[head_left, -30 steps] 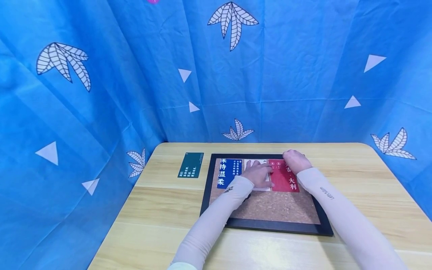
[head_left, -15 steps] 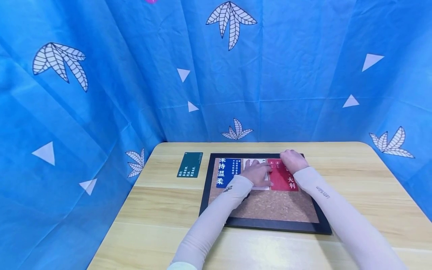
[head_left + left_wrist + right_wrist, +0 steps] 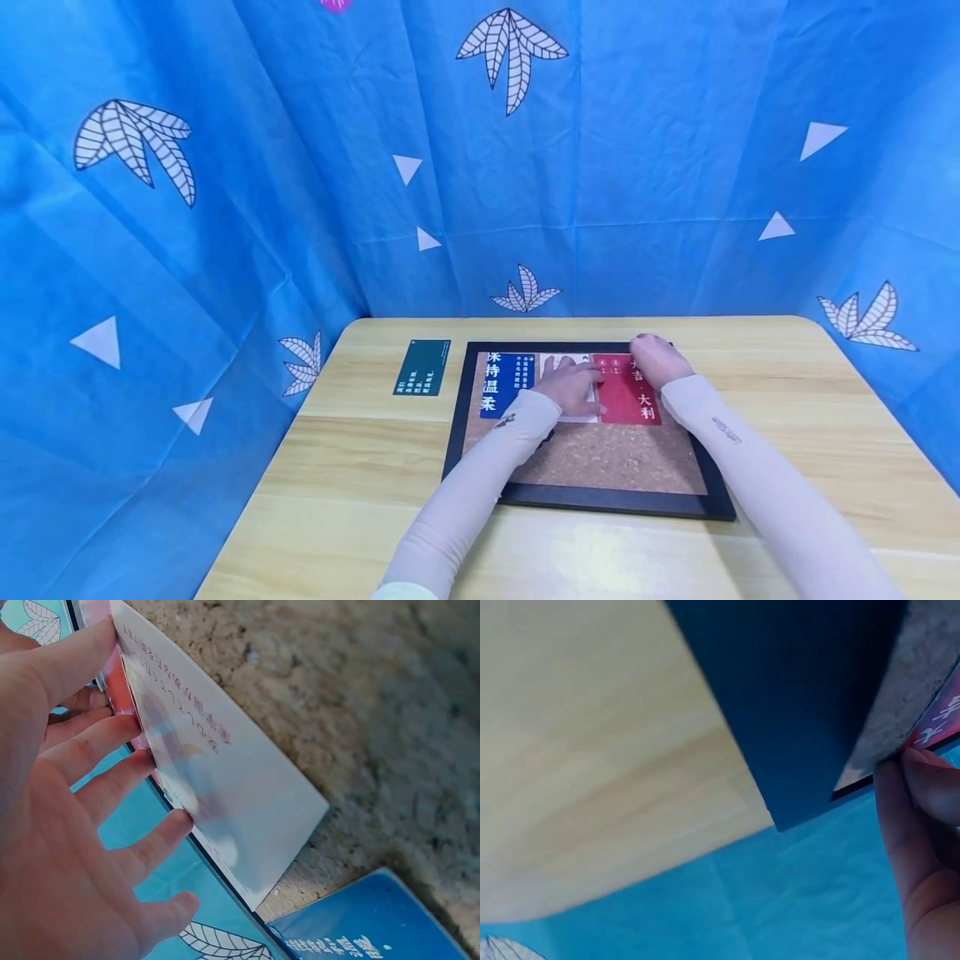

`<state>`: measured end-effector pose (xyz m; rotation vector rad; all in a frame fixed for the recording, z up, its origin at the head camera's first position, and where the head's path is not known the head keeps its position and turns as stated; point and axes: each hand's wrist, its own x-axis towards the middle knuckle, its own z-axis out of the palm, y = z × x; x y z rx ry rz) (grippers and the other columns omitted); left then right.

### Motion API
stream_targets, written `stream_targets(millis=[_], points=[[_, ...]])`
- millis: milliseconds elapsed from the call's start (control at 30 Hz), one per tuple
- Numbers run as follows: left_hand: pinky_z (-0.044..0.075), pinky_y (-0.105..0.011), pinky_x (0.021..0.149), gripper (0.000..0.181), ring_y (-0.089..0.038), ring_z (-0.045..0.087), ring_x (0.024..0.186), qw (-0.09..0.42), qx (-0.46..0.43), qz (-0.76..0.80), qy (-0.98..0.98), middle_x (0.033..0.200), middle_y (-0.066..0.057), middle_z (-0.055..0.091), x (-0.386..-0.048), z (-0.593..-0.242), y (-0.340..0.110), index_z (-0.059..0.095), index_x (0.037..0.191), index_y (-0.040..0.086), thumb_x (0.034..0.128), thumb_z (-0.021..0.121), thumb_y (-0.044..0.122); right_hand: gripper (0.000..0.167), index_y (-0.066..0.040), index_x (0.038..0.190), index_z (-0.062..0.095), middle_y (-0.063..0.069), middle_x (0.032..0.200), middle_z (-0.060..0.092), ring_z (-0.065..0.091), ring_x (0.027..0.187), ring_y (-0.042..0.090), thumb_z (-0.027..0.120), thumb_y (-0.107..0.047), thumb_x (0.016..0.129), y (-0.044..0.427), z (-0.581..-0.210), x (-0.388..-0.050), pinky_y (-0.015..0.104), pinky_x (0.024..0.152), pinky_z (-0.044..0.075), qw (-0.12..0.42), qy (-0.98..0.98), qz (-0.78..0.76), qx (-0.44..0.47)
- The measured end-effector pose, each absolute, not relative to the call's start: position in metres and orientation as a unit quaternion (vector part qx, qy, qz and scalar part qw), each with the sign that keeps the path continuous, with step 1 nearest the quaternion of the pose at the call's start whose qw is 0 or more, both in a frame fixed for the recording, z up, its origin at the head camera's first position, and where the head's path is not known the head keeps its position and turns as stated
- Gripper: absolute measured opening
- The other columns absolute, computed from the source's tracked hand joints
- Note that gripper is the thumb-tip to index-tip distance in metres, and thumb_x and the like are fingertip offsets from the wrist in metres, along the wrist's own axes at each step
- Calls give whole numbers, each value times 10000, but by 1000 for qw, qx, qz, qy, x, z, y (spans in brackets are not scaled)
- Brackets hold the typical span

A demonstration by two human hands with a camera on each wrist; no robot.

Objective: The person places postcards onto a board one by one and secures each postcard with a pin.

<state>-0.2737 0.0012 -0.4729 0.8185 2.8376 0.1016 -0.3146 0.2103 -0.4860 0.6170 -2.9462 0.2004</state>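
Note:
A black-framed cork board lies on the table, with a blue card, a white card and a red card side by side along its far edge. My left hand rests over the white card, its fingers spread; fingertips touch near where the white and red cards meet. At the red card's far right corner is my right hand. In the right wrist view its thumb and forefinger come together there, pinching at the corner; anything small between the tips is hidden.
A dark green card with white writing lies on the wooden table, left of the board. A blue patterned curtain hangs behind the table and along its sides.
My right hand shifted slightly left, then back right and turned a little, staying at the red card's corner. The left hand keeps its place on the cards.

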Motion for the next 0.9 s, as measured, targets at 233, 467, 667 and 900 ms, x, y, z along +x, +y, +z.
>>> stream_targets(millis=[233, 467, 667, 900], points=[[248, -561, 1277, 585, -183, 442, 1448, 93, 274, 37, 957, 1607, 147, 471, -276, -476, 0, 564, 1478, 358, 939, 692, 548, 202, 13, 910, 772, 167, 883, 693, 693, 835, 293, 626, 144, 861, 217, -487, -311, 454, 799, 609, 28, -976, 123, 180], [263, -576, 1266, 579, -193, 444, 1446, 85, 282, 35, 955, 1616, 136, 463, -275, -475, 1, 565, 1479, 348, 948, 681, 548, 194, 37, 934, 766, 192, 911, 691, 699, 861, 317, 613, 143, 879, 222, -484, -309, 459, 799, 608, 11, -978, 129, 164], [266, -570, 1264, 581, -190, 443, 1445, 83, 278, 36, 956, 1619, 142, 456, -273, -473, 0, 561, 1480, 358, 945, 683, 548, 198, 44, 954, 774, 213, 952, 708, 709, 888, 321, 613, 140, 889, 224, -486, -309, 456, 798, 610, 10, -979, 123, 164], [277, -561, 1260, 580, -191, 441, 1449, 82, 278, 30, 957, 1618, 138, 459, -273, -474, 2, 558, 1483, 359, 946, 676, 546, 206, 33, 898, 772, 202, 908, 703, 697, 846, 309, 600, 145, 878, 225, -488, -309, 451, 769, 603, 34, -975, 121, 181]])
